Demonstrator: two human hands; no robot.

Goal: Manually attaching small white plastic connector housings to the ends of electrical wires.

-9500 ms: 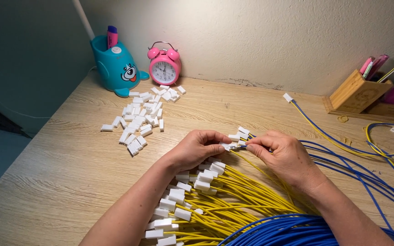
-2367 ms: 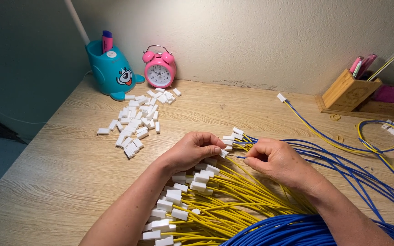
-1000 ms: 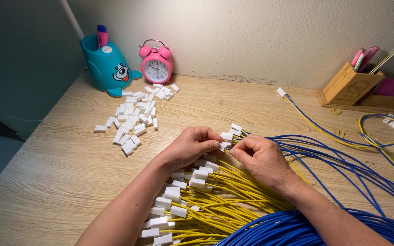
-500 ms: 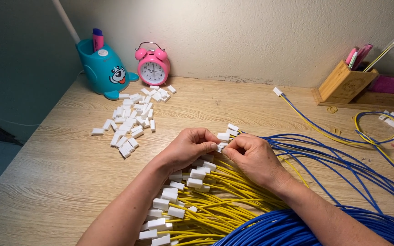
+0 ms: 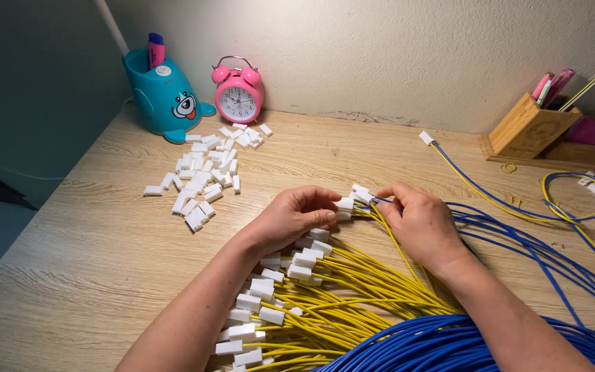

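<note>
- Bottom centre: bundle of yellow wires with white plastic plug ends (image 5: 325,289); keep it fanned.
- Mid-frame: your left hand (image 5: 290,219) pinches a small white plastic connector (image 5: 345,204); right hand (image 5: 421,224) pinches a wire tip. Line them up straight.
- Upper left: loose pile of white connectors (image 5: 204,176), pink alarm clock (image 5: 239,96).

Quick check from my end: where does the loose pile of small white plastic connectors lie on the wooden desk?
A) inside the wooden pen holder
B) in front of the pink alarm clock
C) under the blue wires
B: the loose pile of small white plastic connectors lies on the wooden desk just in front of the pink alarm clock, beside the teal cartoon pen holder.
</note>
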